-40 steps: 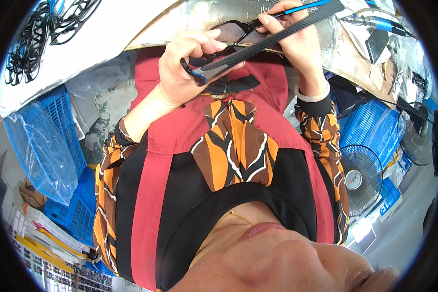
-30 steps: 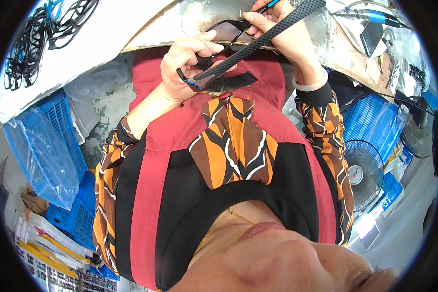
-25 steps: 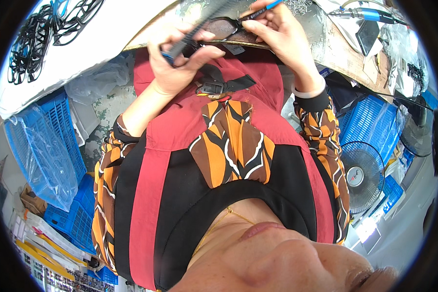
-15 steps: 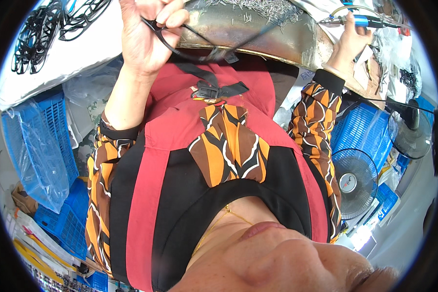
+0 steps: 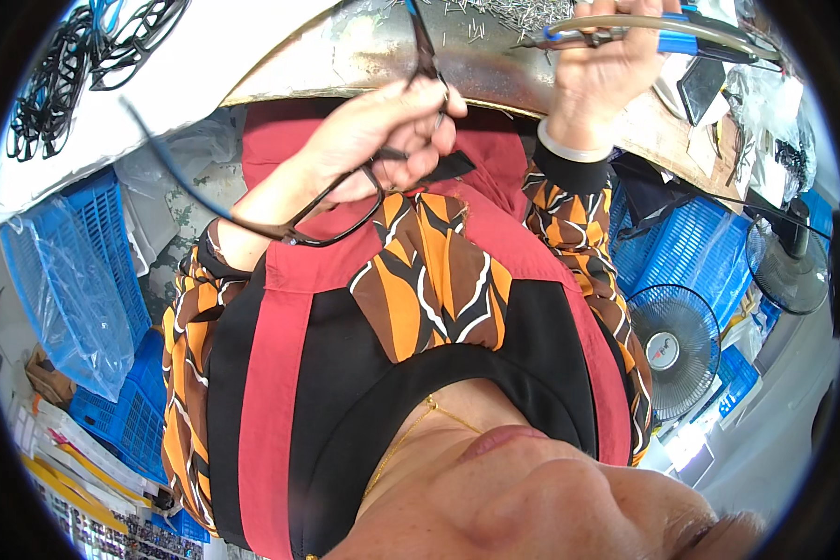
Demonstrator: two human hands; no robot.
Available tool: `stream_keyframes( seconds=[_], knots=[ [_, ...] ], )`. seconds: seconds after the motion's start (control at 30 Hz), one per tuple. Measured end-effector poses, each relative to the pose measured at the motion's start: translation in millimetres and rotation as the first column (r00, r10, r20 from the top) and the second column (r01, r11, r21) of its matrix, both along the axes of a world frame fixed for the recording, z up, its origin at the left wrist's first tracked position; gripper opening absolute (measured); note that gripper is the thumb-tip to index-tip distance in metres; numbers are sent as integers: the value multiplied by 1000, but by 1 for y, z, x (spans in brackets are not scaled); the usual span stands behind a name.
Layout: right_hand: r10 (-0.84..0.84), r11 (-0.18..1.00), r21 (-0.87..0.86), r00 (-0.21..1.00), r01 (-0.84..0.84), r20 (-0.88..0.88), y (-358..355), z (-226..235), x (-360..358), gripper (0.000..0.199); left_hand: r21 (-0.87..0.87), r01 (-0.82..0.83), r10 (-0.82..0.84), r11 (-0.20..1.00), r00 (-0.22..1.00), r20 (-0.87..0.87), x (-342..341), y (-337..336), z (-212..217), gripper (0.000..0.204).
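Observation:
In front of my chest, my left hand (image 5: 383, 140) is closed on a dark eyeglass frame (image 5: 331, 241), pinching it near the hinge. One temple points up toward the bench and the other sticks out to the left, blurred by motion. Whether lenses sit in the rims I cannot tell. At the upper right, my right hand (image 5: 602, 79) grips a blue and black power screwdriver (image 5: 679, 42) with a curved hose along it. The driver's thin tip points left over the metal tray (image 5: 495, 65), apart from the eyeglass frame.
Small screws (image 5: 509, 11) lie heaped on the tray. More black eyeglass frames (image 5: 51, 93) are piled on the white-covered bench (image 5: 243, 47) at the left. Blue crates (image 5: 75, 280) stand below at both sides, with fans (image 5: 672, 350) at the right.
My left hand has moved right and closer to my body, turning the eyeglass frame. My right hand has moved left, bringing the screwdriver over the tray.

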State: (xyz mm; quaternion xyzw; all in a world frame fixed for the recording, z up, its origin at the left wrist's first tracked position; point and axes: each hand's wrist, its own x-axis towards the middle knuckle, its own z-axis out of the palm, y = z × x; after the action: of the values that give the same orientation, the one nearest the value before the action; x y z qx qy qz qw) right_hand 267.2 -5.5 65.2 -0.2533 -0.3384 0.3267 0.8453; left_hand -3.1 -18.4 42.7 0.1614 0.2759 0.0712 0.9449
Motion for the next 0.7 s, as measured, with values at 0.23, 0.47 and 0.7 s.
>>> stream_keyframes(
  seconds=[0.23, 0.47, 0.7],
  knots=[
    [-230, 946, -246, 972, 210, -55, 12, -4, -18, 28, -20, 113, -114, 993, 993, -21, 11, -6, -15, 31],
    [-201, 941, -190, 915, 280, 350, 14, -19, -4, 24, -33, 55, -55, 998, 998, -1, 18, -8, -15, 32],
    [-95, 995, 29, 995, 94, 23, -9, 21, -43, 28, -296, -43, 80, 954, 990, 112, 27, -8, -37, 34]
  ],
)
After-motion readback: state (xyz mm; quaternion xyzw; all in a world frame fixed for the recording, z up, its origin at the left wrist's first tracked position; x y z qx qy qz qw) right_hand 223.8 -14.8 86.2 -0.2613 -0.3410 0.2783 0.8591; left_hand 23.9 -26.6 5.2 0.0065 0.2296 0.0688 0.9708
